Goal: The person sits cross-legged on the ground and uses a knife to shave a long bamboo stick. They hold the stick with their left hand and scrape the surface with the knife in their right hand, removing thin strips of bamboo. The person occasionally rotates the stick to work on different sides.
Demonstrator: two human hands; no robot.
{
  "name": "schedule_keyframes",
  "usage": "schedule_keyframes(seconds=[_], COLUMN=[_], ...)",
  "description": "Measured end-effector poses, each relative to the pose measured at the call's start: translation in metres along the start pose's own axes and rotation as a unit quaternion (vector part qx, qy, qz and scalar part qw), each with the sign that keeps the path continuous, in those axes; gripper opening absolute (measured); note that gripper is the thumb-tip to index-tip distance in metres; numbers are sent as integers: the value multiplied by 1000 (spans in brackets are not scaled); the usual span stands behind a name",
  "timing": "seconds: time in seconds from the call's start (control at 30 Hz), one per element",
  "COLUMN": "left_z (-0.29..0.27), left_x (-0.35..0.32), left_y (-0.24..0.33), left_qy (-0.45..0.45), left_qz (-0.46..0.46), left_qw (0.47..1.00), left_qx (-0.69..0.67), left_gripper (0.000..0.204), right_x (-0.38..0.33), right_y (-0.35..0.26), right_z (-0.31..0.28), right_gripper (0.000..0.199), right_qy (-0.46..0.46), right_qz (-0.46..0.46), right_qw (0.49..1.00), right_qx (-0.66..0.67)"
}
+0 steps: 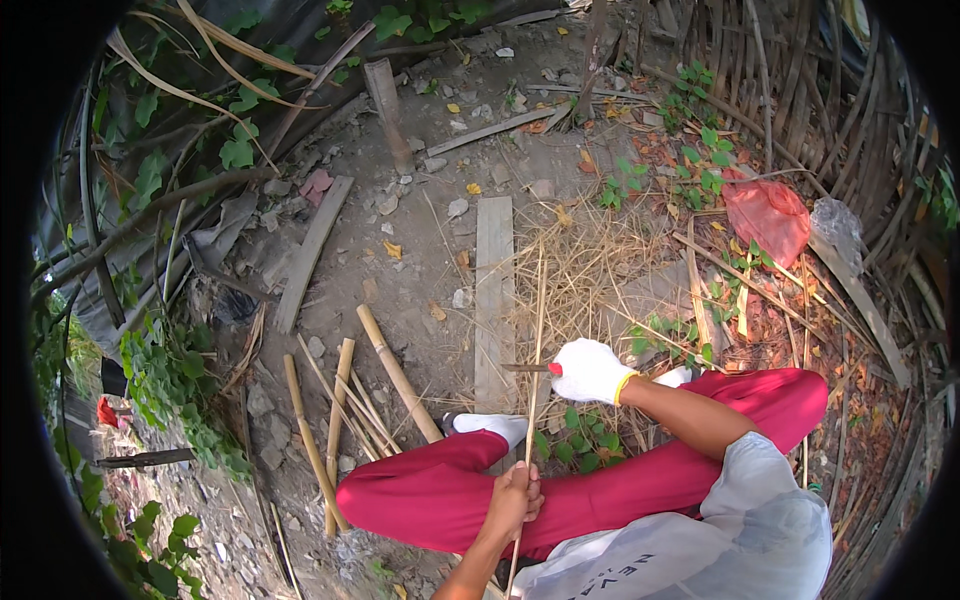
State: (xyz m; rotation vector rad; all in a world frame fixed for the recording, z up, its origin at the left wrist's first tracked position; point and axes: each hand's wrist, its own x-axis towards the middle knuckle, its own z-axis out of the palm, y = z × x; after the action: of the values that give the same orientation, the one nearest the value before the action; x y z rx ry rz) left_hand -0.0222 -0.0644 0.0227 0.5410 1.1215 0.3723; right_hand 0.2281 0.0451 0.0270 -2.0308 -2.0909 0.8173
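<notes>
My bare left hand (515, 497) is closed around a long, thin bamboo strip (540, 330) that runs from my lap away from me over the ground. In a white glove with a yellow cuff, my right hand (590, 371) grips a knife by its red handle (556, 369). The dark knife blade (525, 368) points left and lies across the strip, seemingly touching it. Beyond my hands, a pile of pale shavings (575, 265) covers the ground beside a flat wooden board (494, 290).
Several bamboo poles (395, 370) lean by my left knee. A grey plank (312, 255) lies at the left, and a wooden stake (388, 115) stands farther off. A red mesh bag (768, 215) rests at the right near a stick fence (830, 90). Leafy vines (180, 390) grow at the left.
</notes>
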Motion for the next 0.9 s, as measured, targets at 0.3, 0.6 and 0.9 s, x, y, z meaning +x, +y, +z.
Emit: schedule_keyframes(seconds=[0.3, 0.6, 0.9], left_z=[19, -2, -8], left_x=[-4, -14, -45], left_y=[15, -12, -16], left_qy=[52, 59, 33], left_qz=[59, 47, 168], left_qw=[995, 983, 921], left_qx=[58, 165, 349], left_gripper=[32, 42, 43], right_x=[-12, 52, 101], right_y=[-22, 22, 180], right_z=[21, 20, -2], right_gripper=[27, 28, 31], right_qy=[0, -9, 109], right_qz=[-56, 103, 313], right_qw=[997, 992, 941], right_qx=[-49, -69, -70])
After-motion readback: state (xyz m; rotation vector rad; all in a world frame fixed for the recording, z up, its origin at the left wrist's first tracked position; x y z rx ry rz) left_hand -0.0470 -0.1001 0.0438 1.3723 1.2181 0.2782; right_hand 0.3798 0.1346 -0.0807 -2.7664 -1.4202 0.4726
